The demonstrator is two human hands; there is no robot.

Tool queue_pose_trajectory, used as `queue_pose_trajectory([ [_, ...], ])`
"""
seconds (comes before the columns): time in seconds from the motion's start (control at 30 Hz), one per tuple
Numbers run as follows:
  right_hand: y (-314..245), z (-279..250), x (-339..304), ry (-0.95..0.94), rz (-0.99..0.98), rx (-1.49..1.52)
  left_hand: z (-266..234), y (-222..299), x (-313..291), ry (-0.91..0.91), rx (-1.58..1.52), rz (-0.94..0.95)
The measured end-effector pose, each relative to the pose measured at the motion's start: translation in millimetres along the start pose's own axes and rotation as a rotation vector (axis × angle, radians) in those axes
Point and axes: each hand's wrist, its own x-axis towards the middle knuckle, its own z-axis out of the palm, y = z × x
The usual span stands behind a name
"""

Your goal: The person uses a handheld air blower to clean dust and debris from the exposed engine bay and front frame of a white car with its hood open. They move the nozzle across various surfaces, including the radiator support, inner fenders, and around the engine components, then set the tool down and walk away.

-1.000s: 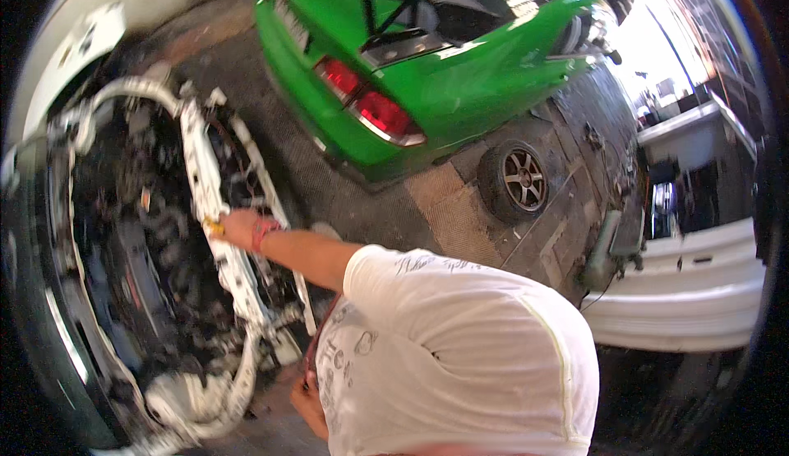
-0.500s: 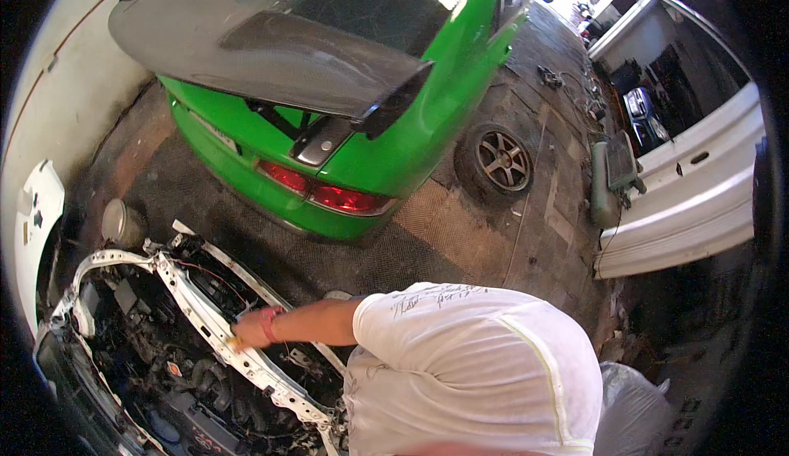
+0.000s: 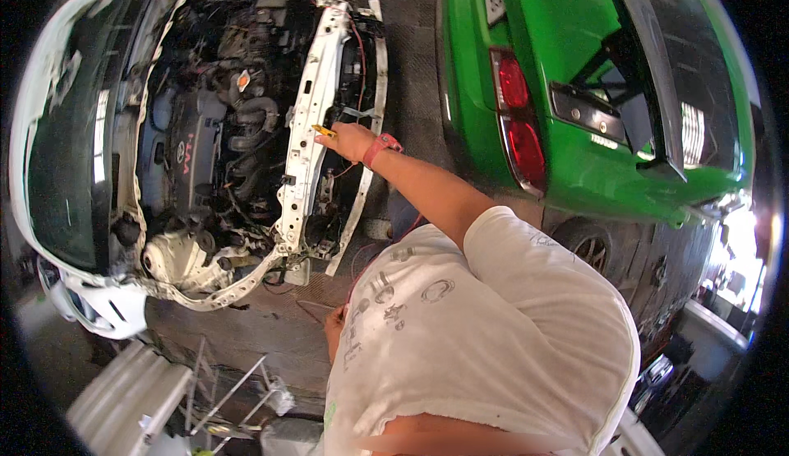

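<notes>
Clock taken from mid-view on my monitor, noon at the upper edge. I log the right hand [image 3: 352,141] at 11 o'clock, back upward, a red wristband [image 3: 380,150] behind it. Fingers narrow, holding a small yellow object [image 3: 324,131], which points toward 10 o'clock; its kind I cannot make out. The object sits over the white crossbar [image 3: 314,94] at the front of an opened car; contact between the two cannot be confirmed from this angle. The crossbar is pierced with holes and runs from near 11 o'clock down toward 9.

I find the left hand [image 3: 333,331] at 7 o'clock, low beside the white shirt [image 3: 493,316] and partly hidden by it; state of its fingers cannot be told.

Surroundings: at 10 o'clock, beyond the crossbar, I note a dark engine cover [image 3: 196,152], with a black ribbed hose [image 3: 256,117] between it and the crossbar. The windscreen [image 3: 72,160] lies farther out, about 9 to 10. A green car [image 3: 575,178] fills 1 to 2 o'clock, red tail lights [image 3: 524,150] toward the work. A corrugated panel [image 3: 123,402] lies at 8 o'clock.
</notes>
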Motion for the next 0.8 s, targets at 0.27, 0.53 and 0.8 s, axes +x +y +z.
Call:
queue_pose_trajectory([
  [0.27,-9,-21,81,0.076,0.185,0.217,32,12,-48,0.025,-0.375,-0.152],
  [0.53,56,-93,211,0.319,0.327,0.349,70,96,-19,0.027,-0.43,-0.218],
  [0.8,83,-163,328,0.568,0.258,0.265,99,224,41,0.029,-0.444,-0.256],
])
